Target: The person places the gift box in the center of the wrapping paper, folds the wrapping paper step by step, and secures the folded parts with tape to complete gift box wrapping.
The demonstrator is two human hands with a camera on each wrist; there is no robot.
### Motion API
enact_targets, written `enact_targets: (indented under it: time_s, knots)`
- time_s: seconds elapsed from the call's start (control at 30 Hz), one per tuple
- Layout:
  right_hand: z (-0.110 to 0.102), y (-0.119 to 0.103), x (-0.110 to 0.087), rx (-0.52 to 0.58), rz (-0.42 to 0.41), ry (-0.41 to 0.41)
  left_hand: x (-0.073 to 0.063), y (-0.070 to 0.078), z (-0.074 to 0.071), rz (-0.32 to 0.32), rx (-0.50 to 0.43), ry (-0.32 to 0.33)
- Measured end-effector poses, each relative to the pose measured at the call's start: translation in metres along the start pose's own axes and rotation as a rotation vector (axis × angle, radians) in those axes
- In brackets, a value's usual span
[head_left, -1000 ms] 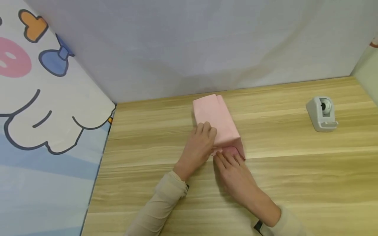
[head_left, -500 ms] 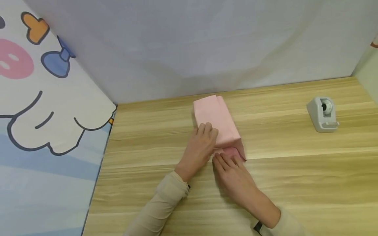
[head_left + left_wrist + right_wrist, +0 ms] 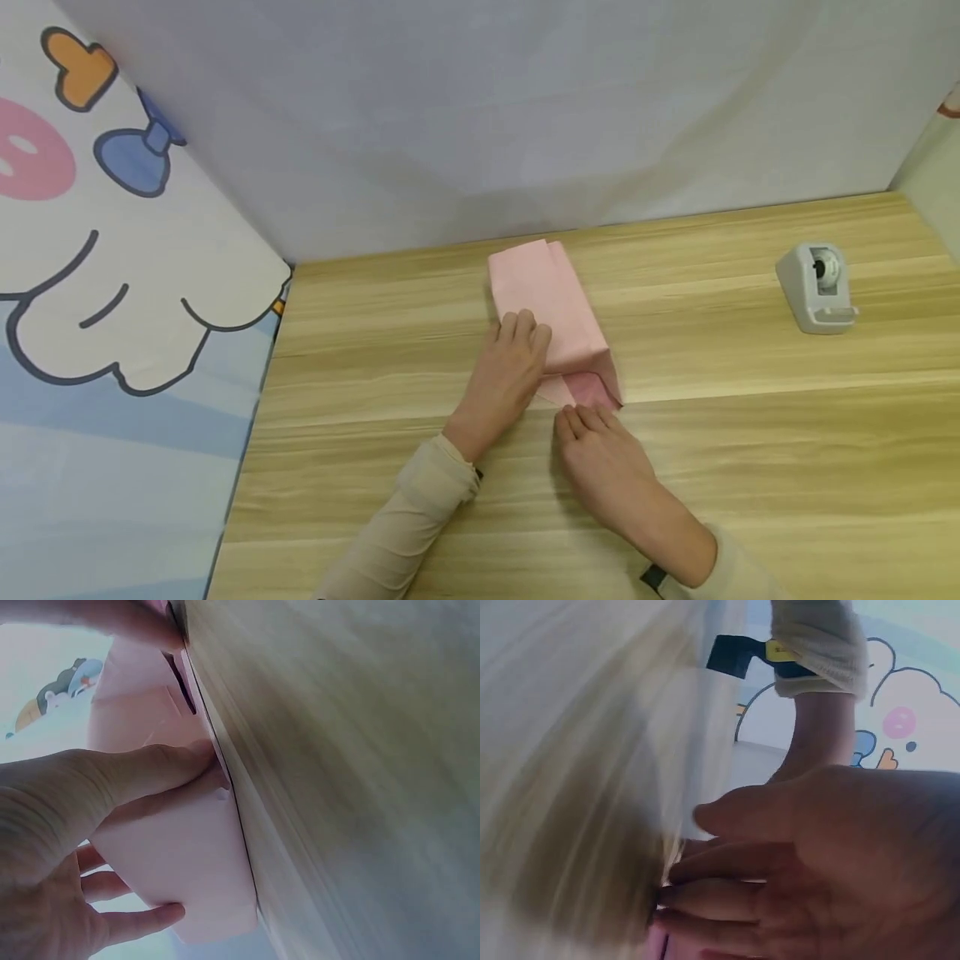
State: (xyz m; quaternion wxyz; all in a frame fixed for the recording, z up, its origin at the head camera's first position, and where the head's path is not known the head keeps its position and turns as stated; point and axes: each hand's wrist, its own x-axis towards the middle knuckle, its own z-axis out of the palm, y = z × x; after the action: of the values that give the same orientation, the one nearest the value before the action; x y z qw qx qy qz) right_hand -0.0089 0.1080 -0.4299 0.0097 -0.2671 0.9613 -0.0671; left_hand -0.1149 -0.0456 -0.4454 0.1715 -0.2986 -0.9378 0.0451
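A box-shaped package wrapped in pink paper lies at a slant on the wooden table. At its near end a paper flap spreads out flat, its inner part a darker pink. My left hand holds the package's left side near that end. Its thumb presses the folded end, and other fingers bend over the top. Straight fingers of my right hand touch the front edge of the flap, close to the tabletop. The right wrist view shows its thumb apart from the fingers.
A grey-white tape dispenser stands on the table at the right. A pale wall rises behind the table. To the left is a cartoon-printed panel.
My right hand has slid slightly right and toward the near side, uncovering more of the flap. My left hand keeps its hold, and the package stays in place.
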Motion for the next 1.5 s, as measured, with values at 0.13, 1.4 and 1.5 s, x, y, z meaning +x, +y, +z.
enact_targets:
  time_s: [0.13,1.4,1.5]
  knots:
    - [0.004,-0.002,0.007,0.023,-0.053,-0.001,-0.001,-0.001,-0.001,-0.001,0.006,-0.016]
    - [0.001,0.082,0.014,0.629,0.407,0.114,0.002,0.000,-0.003,-0.025,-0.014,-0.056]
    - [0.003,0.081,0.017,0.629,0.401,0.121,0.002,0.000,-0.005,-0.023,-0.017,-0.079]
